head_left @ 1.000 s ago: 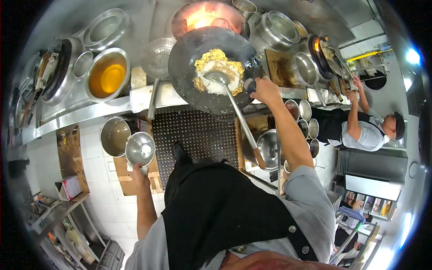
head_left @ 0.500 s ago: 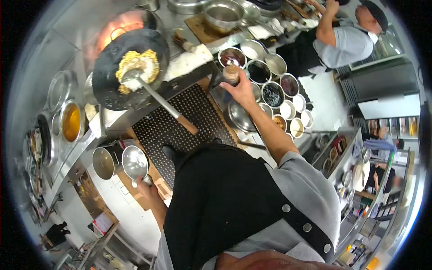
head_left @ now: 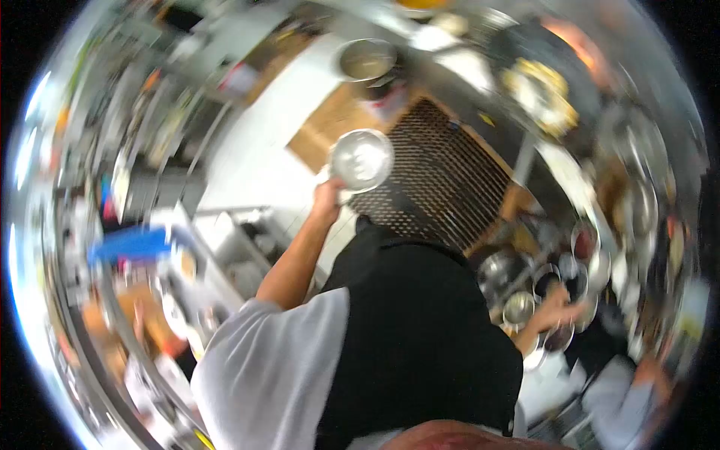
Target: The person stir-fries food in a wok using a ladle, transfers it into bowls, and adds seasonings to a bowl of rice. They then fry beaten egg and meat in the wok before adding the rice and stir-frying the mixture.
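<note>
My left hand (head_left: 328,199) is closed on the edge of a shiny metal bowl (head_left: 363,159), held out over the floor mat. Something white shows beside my fingers at the bowl's edge; what it is I cannot make out. Smeared by motion, my right hand (head_left: 556,309) hovers over a cluster of round containers of sauces and seasonings (head_left: 518,308). Whether it grips anything does not show. At the upper right a black wok (head_left: 577,90) sits by the flame, with yellow-and-white food (head_left: 541,97) in it. A ladle handle (head_left: 524,159) slants out of the wok.
A dark perforated mat (head_left: 442,172) covers the floor ahead of me. Beyond the bowl stands a metal pot (head_left: 367,60). A co-worker's grey sleeve (head_left: 619,397) is close by at the lower right. Steel counters line the left side.
The view has swung round sharply and blurred. My left hand still holds the bowl. My right hand has left the ringed brown handle-like thing it gripped, or that thing is lost in blur.
</note>
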Demonstrator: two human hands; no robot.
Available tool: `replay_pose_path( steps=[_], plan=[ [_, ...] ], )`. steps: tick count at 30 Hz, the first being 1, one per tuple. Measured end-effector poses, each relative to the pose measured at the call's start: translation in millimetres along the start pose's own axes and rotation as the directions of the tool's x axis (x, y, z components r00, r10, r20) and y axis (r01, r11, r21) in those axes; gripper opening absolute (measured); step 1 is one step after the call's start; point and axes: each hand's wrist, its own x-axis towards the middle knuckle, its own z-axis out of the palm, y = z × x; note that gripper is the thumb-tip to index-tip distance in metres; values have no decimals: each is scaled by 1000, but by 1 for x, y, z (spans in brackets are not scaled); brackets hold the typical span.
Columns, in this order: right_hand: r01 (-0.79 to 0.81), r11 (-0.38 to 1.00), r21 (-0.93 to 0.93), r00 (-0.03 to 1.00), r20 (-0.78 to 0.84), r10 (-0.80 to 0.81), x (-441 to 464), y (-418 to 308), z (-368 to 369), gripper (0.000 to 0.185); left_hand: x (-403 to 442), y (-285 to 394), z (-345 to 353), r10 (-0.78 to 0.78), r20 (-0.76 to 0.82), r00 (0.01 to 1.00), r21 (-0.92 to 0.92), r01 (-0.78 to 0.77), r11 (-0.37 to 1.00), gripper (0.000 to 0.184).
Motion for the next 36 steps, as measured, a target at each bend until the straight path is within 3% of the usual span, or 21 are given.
replay_pose_path(
  steps=[1, 2, 3, 4, 5, 6, 8, 11, 17, 18, 22, 24, 26, 28, 30, 31, 32, 33, 34, 35, 36],
  plan=[
    [-145, 872, 468, 986, 146, 86, -1, -31, -16, 69, -11, 9, -7, 35, -40, 999, -62, -37, 997, 39],
    [91, 935, 344, 990, 71, -122, 2, -39, -17, 69, -7, 7, -24, 96, -101, 990, -71, -103, 992, 36],
    [-129, 770, 625, 940, 324, -105, -7, -50, -8, 61, -14, 15, -36, 144, -145, 979, -144, -165, 976, 31],
    [-184, 719, 670, 742, 575, -346, -18, -27, 27, 52, -21, 23, -52, 154, -169, 973, -199, -187, 962, 29],
    [-525, 664, 532, 423, 840, -339, -33, -69, 20, 43, -20, 26, -67, 160, -186, 969, -249, -204, 947, 26],
    [-309, 700, 644, 297, 765, -572, -79, -27, 96, 35, -14, 28, -101, 162, -232, 959, -279, -225, 934, 26],
    [60, 842, 536, 159, 828, -538, -93, -88, 78, 35, -14, 13, -197, 100, -442, 892, -352, -275, 895, 24],
    [241, 851, 466, 122, 856, -503, -104, -126, 71, 35, -59, 13, -301, 120, -604, 788, -424, -445, 789, 20],
    [306, 824, 477, 113, 841, -529, -119, -187, 53, 35, -150, -20, -480, -18, -846, 532, -467, -725, 505, 26],
    [307, 830, 465, 99, 852, -514, -134, -197, 60, 35, -164, -22, -489, -104, -898, 428, -414, -737, 535, 30],
    [281, 838, 467, -4, 874, -485, -186, -219, 62, 35, -191, -29, -518, -175, -893, 414, -449, -802, 393, 38],
    [260, 840, 477, -52, 875, -481, -204, -225, 61, 35, -195, -30, -506, -331, -895, 300, -411, -842, 349, 35],
    [227, 850, 475, -97, 879, -466, -224, -226, 59, 35, -187, -45, -482, -256, -900, 353, -436, -739, 514, 30],
    [169, 865, 473, -119, 881, -459, -241, -207, 56, 35, -177, -51, -444, -144, -802, 579, -449, -426, 785, 31],
    [91, 861, 501, -139, 862, -487, -261, -177, 55, 35, -150, -54, -399, -24, -624, 781, -402, -294, 867, 38],
    [38, 831, 554, -149, 826, -544, -274, -160, 61, 35, -140, -54, -386, -79, -371, 925, -311, -44, 949, 44],
    [-23, 776, 630, -150, 765, -626, -286, -152, 65, 35, -137, -37, -380, -231, -18, 973, 100, 231, 968, 39],
    [-65, 745, 664, -100, 738, -667, -297, -116, 71, 35, -134, -16, -355, -241, 217, 946, 420, 132, 898, 36],
    [256, 568, 782, -117, 609, -785, -319, -87, 123, 32, -139, -2, -325, -60, 313, 948, 629, -160, 761, 38],
    [407, 675, 616, -125, 769, -627, -306, -81, 114, 32, -144, 0, -304, 125, 457, 881, 716, -447, 537, 41],
    [328, 906, 267, -165, 961, -223, -257, -154, 25, 38, -114, -30, -319, 63, 484, 873, 774, -461, 434, 42]
  ],
)
